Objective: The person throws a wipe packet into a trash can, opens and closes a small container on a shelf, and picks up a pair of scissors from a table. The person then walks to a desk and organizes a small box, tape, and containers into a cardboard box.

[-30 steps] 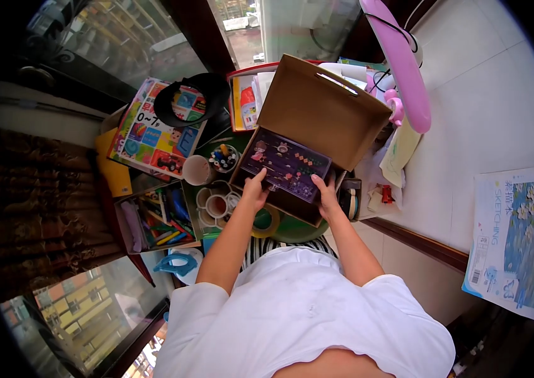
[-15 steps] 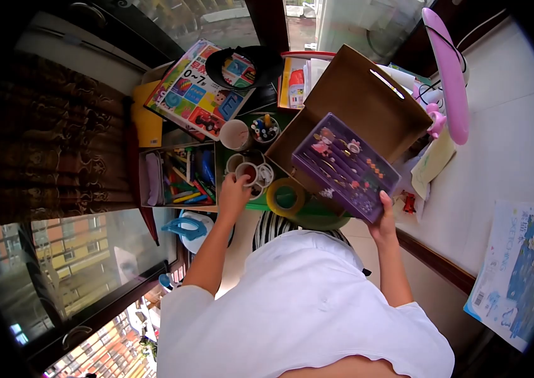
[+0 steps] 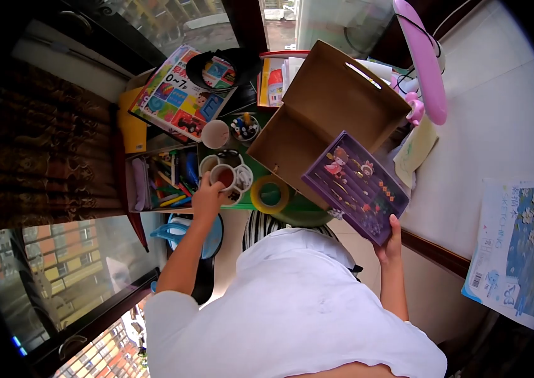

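Note:
My left hand (image 3: pixel 207 194) has its fingers closed on the near rim of a white cup (image 3: pixel 223 177), one of a cluster of several round white cups on the green tabletop. White items lie in the right-hand cup, and the front one holds small dark bits. In my right hand (image 3: pixel 391 240) is a purple jewelry box (image 3: pixel 377 217), tilted and gripped at its lower right corner. Hair clips and small charms sit in its rows. It hangs over the near corner of an open brown cardboard box (image 3: pixel 346 87), partly covering it.
A roll of tape (image 3: pixel 270 194) stands beside the cups. Behind them are a pink cup (image 3: pixel 215 134) and a pen holder (image 3: pixel 245 128). A crayon box (image 3: pixel 167 179) is on the left, books (image 3: pixel 182 94) at the back, a pink lamp (image 3: pixel 421 63) on the right.
The purple jewelry box has moved right and down relative to the cardboard box, showing more of its inside. My left hand stays at the cups. The whole view has shifted slightly.

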{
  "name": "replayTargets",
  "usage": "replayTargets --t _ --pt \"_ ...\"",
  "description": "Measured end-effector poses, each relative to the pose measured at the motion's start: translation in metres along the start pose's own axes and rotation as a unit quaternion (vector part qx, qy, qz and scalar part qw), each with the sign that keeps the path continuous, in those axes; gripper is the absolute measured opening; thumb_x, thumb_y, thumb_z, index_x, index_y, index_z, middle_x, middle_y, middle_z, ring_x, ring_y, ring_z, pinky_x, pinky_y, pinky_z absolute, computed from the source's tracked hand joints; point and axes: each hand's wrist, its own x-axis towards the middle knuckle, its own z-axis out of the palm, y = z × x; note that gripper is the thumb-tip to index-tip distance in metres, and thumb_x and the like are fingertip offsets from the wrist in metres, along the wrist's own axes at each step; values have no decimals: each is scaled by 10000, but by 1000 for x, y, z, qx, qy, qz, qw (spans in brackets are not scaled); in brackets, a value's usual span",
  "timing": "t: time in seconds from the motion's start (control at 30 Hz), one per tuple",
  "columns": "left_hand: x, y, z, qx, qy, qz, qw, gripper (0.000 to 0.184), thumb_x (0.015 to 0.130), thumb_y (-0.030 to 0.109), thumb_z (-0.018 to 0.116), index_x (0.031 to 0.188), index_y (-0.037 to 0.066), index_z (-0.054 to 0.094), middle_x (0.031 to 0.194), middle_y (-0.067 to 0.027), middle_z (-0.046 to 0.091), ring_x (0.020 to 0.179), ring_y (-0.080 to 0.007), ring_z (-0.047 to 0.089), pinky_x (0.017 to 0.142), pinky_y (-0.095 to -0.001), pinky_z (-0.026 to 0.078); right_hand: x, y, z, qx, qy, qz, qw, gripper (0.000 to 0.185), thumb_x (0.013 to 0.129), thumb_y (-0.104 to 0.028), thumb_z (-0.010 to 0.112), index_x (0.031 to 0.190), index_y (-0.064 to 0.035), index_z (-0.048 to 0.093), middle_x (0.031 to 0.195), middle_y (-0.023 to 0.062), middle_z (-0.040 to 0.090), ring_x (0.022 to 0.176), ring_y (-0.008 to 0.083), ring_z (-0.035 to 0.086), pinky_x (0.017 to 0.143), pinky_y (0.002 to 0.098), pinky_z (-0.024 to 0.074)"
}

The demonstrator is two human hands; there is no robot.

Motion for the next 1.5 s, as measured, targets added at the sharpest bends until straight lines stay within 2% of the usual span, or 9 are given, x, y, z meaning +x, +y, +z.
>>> replayTargets --t 0.13,0.23,0.5,0.77,1.07,1.2,1.33,1.4,1.5 --pt "-5 24 -54 -22 -16 18 999 141 653 100 667 776 149 620 1226 -167 453 801 -275 606 627 -345 490 -8 -4 -9 8 16 -15 1000 596 774 -385 574 1233 -58 380 1177 99 497 1057 223 510 920 360 404" --pt "12 54 -73 -89 -51 88 991 156 657 113 667 795 156 611 1200 -134 473 795 -271 603 640 -345 487 -13 -4 -12 30 26 -34 999 589 772 -379 575 1229 -60 384 1171 101 501 1043 224 520 912 365 413" --pt "97 133 2 -133 -18 231 964 142 653 146 680 743 129 572 1037 -64 504 707 -277 588 581 -363 474 -40 -6 -18 63 82 -94 990 588 771 -366 575 1226 -49 377 1173 107 494 1034 230 525 897 374 432" --pt "127 112 108 -70 -9 202 977 130 644 166 668 743 143 587 1202 -160 466 673 -298 607 552 -377 488 -58 -3 -8 72 136 -120 981 578 768 -366 578 1211 -47 387 1160 110 502 1034 229 524 891 374 437" --pt "125 113 112 -89 -15 114 989 124 665 144 652 764 127 578 1196 -155 454 737 -313 598 597 -394 487 -23 4 5 58 75 -71 993 582 776 -364 572 1221 -39 387 1168 121 503 1038 242 521 900 381 425" --pt "115 113 94 -145 -53 101 983 227 687 101 634 902 116 561 1256 -171 390 888 -347 553 701 -408 475 1 8 20 47 38 -41 997 544 786 -349 564 1205 -40 405 1152 118 517 1021 226 533 895 362 427" --pt "87 109 77 -164 4 131 978 329 700 51 591 1024 79 539 1295 -194 349 1021 -358 479 795 -406 443 30 14 41 26 -21 -10 999 529 793 -349 557 1196 -38 415 1128 119 536 1007 216 542 896 355 423" --pt "70 109 74 -155 98 169 968 355 677 16 576 1030 39 542 1242 -184 412 1031 -392 460 845 -422 408 45 16 53 22 -43 -9 999 520 794 -348 556 1188 -36 422 1114 117 544 993 212 549 894 359 423" --pt "33 114 74 -189 47 188 963 337 673 20 551 1010 22 559 1162 -163 484 1020 -377 463 850 -423 398 65 15 69 15 -50 -11 999 505 786 -367 561 1165 -54 445 1090 99 557 952 197 567 847 359 450"
